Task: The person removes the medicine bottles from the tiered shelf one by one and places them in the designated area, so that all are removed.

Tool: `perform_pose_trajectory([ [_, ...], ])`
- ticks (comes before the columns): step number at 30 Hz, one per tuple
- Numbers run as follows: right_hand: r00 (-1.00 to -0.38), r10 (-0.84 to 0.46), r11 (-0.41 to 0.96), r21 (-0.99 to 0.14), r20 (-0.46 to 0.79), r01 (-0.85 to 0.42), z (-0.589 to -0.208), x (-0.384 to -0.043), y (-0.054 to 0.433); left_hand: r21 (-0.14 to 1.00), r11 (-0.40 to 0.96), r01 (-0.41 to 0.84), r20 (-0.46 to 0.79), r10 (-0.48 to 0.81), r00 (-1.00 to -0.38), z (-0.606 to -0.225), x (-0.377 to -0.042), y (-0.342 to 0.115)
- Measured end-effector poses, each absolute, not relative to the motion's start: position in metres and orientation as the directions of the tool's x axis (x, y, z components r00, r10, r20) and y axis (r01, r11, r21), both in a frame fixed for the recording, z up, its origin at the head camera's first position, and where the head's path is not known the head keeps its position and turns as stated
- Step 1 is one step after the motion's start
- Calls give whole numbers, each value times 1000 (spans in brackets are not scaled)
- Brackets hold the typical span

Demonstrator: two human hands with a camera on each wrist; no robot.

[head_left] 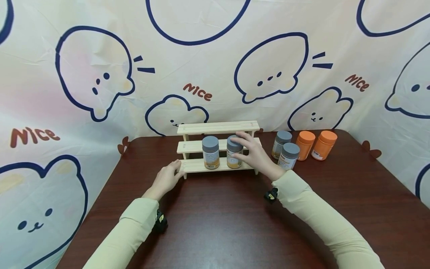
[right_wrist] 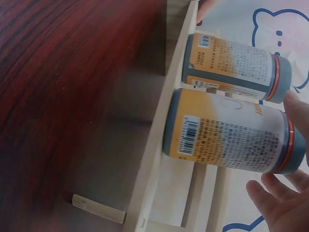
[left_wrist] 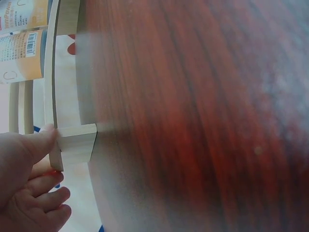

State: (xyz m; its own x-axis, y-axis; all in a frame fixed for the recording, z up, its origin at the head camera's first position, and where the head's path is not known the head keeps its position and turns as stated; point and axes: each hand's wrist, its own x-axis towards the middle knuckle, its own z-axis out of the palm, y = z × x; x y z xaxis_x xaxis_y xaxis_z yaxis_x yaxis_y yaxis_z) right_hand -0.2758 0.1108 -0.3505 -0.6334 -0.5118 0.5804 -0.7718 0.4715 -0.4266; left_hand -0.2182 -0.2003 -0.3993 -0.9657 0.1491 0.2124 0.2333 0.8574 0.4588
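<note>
A three-step wooden display rack (head_left: 218, 128) stands toward the back of the table. My left hand (head_left: 167, 178) holds the left end of its lowest step, the thumb (left_wrist: 41, 140) on top and fingers curled beneath the edge. Two grey-lidded jars stand upright on that step: a left jar (head_left: 211, 152) and a right jar (head_left: 234, 160), both with white and yellow-orange labels. My right hand (head_left: 256, 155) is around the lid of the right jar, fingers spread; in the right wrist view one fingertip (right_wrist: 256, 187) stands apart from the jar's side.
Right of the rack, two more grey-lidded jars (head_left: 288, 157) stand on the table (head_left: 218, 224), one behind the other. Beside them are two orange jars (head_left: 305, 145). A printed cloth (head_left: 215, 67) hangs behind and at the sides of the table.
</note>
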Motion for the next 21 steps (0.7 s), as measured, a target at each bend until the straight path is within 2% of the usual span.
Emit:
perform_pose_trajectory([
  [9, -648, -490, 486, -434, 583, -758, -356, -279, 110, 466, 856, 225, 204, 143, -968, -400, -218, -200],
  [21, -637, -483, 477, -429, 600, -767, -353, -277, 110, 469, 857, 214, 190, 139, -972, -399, -217, -200],
])
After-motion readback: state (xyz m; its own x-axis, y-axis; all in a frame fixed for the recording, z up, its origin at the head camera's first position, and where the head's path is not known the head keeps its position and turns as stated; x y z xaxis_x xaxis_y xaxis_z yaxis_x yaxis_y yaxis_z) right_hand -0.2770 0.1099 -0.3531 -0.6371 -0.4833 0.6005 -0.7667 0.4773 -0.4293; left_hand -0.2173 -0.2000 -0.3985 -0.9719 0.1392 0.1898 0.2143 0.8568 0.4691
